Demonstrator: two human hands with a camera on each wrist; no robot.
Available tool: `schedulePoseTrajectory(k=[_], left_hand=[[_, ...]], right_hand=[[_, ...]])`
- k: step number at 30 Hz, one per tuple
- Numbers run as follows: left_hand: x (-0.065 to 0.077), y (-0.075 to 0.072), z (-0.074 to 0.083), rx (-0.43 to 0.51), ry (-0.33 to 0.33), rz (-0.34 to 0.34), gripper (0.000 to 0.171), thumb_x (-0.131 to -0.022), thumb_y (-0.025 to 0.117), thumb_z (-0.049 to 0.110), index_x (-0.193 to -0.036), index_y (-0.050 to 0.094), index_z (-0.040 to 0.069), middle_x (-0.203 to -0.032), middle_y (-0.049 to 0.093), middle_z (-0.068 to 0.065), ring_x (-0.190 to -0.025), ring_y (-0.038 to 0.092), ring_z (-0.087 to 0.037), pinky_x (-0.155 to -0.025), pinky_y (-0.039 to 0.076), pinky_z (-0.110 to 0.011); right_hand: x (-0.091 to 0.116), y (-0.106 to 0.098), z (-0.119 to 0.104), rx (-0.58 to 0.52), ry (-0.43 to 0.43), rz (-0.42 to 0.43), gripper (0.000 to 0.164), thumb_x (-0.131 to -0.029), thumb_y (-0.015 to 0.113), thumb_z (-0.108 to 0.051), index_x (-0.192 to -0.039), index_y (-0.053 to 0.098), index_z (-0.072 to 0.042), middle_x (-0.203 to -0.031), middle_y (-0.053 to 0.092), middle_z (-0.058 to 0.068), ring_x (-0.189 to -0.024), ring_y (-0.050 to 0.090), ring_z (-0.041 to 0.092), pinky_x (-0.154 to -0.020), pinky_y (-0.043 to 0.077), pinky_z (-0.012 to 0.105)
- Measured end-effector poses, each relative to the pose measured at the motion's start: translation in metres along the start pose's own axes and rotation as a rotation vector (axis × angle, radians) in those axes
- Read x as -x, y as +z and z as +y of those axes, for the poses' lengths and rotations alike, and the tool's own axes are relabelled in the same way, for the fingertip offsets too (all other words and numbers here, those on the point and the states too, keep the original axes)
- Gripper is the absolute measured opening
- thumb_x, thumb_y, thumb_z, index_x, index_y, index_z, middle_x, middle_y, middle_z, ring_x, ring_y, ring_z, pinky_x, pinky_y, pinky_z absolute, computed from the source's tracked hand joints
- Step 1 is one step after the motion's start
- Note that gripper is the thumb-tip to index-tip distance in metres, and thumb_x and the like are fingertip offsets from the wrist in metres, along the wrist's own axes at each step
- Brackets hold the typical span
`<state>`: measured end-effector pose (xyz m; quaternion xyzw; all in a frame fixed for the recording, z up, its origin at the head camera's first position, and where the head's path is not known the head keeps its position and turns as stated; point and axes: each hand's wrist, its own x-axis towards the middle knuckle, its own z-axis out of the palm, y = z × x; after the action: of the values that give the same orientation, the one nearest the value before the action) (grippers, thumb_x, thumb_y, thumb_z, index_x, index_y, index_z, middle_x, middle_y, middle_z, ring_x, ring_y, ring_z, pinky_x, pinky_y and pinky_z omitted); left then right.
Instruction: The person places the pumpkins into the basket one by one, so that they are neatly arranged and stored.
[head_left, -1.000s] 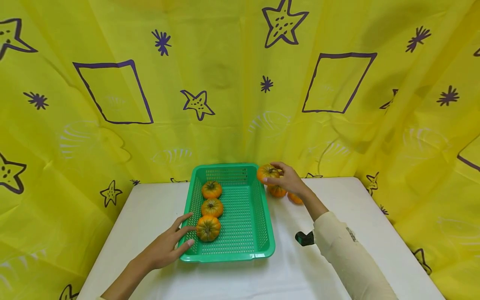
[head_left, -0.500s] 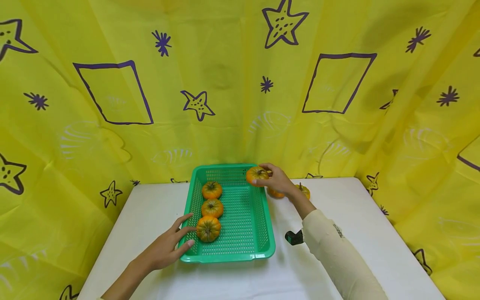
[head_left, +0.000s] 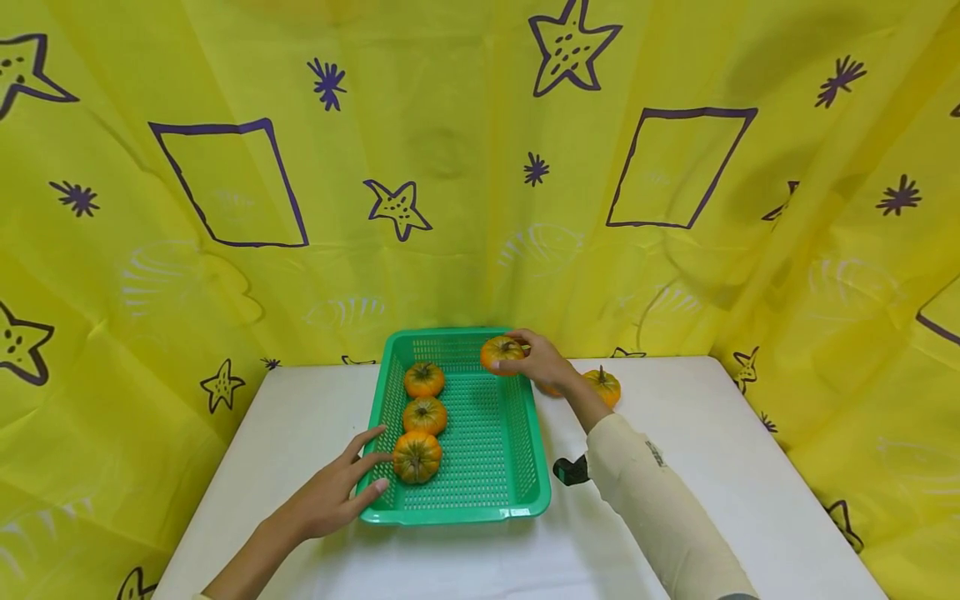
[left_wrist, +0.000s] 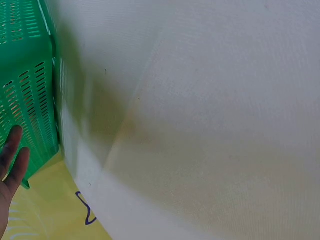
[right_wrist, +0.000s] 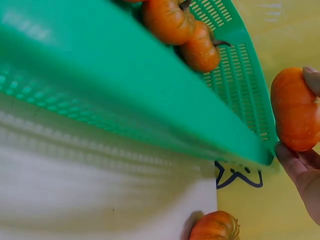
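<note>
My right hand [head_left: 542, 360] grips a small orange pumpkin [head_left: 501, 355] over the far right corner of the green basket [head_left: 542, 467]. In the right wrist view, thumb and fingers hold that pumpkin [right_wrist: 296, 110] from two sides. Three pumpkins stand in a row along the basket's left side: a far one [head_left: 423, 380], a middle one [head_left: 424, 415] and a near one [head_left: 417, 457]. My left hand [head_left: 330, 493] rests at the basket's near left rim with fingers spread, fingertips close to the near pumpkin. In the left wrist view, its fingers [left_wrist: 18, 167] lie against the slotted basket wall.
Right of the basket, on the white table [head_left: 675, 467], sits a pumpkin [head_left: 602, 387]; another [head_left: 551, 389] is mostly hidden behind the right hand. A black device [head_left: 572, 471] sticks out from the right sleeve. A yellow printed curtain [head_left: 465, 275] encloses the table's back and sides.
My right hand has carried the pumpkin left, from beyond the basket's right rim to above its far right corner. The table pumpkin behind the wrist has come into view. The left hand stays put.
</note>
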<state>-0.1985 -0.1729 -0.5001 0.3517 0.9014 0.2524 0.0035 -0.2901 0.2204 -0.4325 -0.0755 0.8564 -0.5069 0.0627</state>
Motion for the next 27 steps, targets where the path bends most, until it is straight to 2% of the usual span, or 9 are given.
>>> schedulePoseTrajectory(k=[5, 11, 16, 21, 27], left_hand=[[0.000, -0.001, 0.001, 0.000, -0.004, -0.005, 0.036, -0.104, 0.053, 0.038, -0.134, 0.061, 0.019, -0.162, 0.029, -0.005, -0.125, 0.059, -0.036, -0.091, 0.054, -0.055], [-0.001, -0.001, 0.000, 0.001, -0.008, -0.007, 0.037, -0.104, 0.052, 0.038, -0.135, 0.061, 0.020, -0.162, 0.029, -0.004, -0.126, 0.059, -0.036, -0.091, 0.053, -0.056], [-0.001, -0.001, 0.000, 0.004, -0.007, -0.008, 0.037, -0.104, 0.053, 0.038, -0.134, 0.061, 0.019, -0.162, 0.029, -0.005, -0.127, 0.058, -0.037, -0.091, 0.053, -0.056], [0.000, -0.001, 0.000, 0.010, -0.002, -0.009, 0.037, -0.104, 0.053, 0.037, -0.135, 0.061, 0.018, -0.162, 0.029, -0.006, -0.127, 0.057, -0.038, -0.092, 0.053, -0.057], [-0.001, -0.002, 0.001, 0.011, -0.001, -0.007, 0.037, -0.104, 0.053, 0.037, -0.134, 0.061, 0.018, -0.162, 0.029, -0.005, -0.127, 0.057, -0.038, -0.092, 0.053, -0.057]], right_hand=[[-0.003, 0.005, -0.008, -0.032, 0.033, -0.024, 0.072, -0.092, 0.074, -0.028, -0.152, 0.040, -0.006, -0.148, 0.044, 0.021, -0.131, 0.047, 0.041, -0.105, 0.045, 0.052], [-0.009, 0.014, -0.007, -0.076, 0.082, -0.025, 0.077, -0.091, 0.076, -0.030, -0.154, 0.038, -0.008, -0.154, 0.037, 0.020, -0.138, 0.041, 0.040, -0.110, 0.039, 0.056], [-0.017, 0.021, -0.007, 0.008, 0.050, -0.027, 0.074, -0.092, 0.073, -0.030, -0.152, 0.039, -0.004, -0.148, 0.043, 0.023, -0.130, 0.048, 0.040, -0.106, 0.044, 0.053], [-0.022, 0.027, -0.007, 0.049, 0.059, -0.017, 0.070, -0.092, 0.073, -0.030, -0.149, 0.044, -0.004, -0.149, 0.043, 0.024, -0.133, 0.046, 0.041, -0.106, 0.043, 0.054], [-0.026, 0.034, -0.008, 0.066, 0.089, -0.021, 0.071, -0.092, 0.073, -0.031, -0.150, 0.043, -0.003, -0.152, 0.040, 0.025, -0.138, 0.042, 0.043, -0.108, 0.042, 0.055]])
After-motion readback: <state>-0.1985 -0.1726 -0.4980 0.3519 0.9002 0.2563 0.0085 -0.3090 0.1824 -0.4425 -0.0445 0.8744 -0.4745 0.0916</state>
